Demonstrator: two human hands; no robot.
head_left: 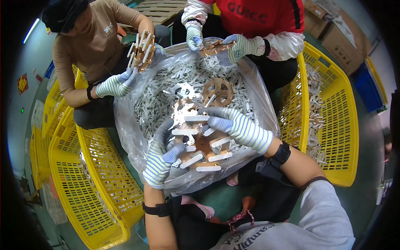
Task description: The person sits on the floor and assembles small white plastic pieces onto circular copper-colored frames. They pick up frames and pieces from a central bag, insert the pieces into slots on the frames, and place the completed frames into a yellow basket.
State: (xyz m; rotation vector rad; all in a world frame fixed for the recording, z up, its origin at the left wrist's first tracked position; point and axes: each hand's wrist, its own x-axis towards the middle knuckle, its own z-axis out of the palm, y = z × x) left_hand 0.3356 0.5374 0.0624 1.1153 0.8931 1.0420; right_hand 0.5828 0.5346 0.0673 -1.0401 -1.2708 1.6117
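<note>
Before me I hold a copper-coloured, wheel-shaped metal rack (203, 144) with several flat silvery-white strips around its rim. My left hand (160, 156), in a striped knit glove, has its fingers curled round the rack's left side. My right hand (239, 127), gloved alike, pinches a pale strip (196, 119) at the rack's top edge between thumb and fingers. Beneath the rack lies a big heap of loose strips (160, 93) inside a clear plastic bag (127, 112). Beyond my hands, another copper wheel rack (218, 92) rests on the heap.
Yellow baskets (329, 116) with strips stand to the right, and more yellow baskets (96, 183) to the left. Across the bag, a person in brown (106, 29) holds a loaded rack (141, 52). Another in red (260, 16) grips a copper rack (216, 48). Cardboard boxes (343, 41) sit far right.
</note>
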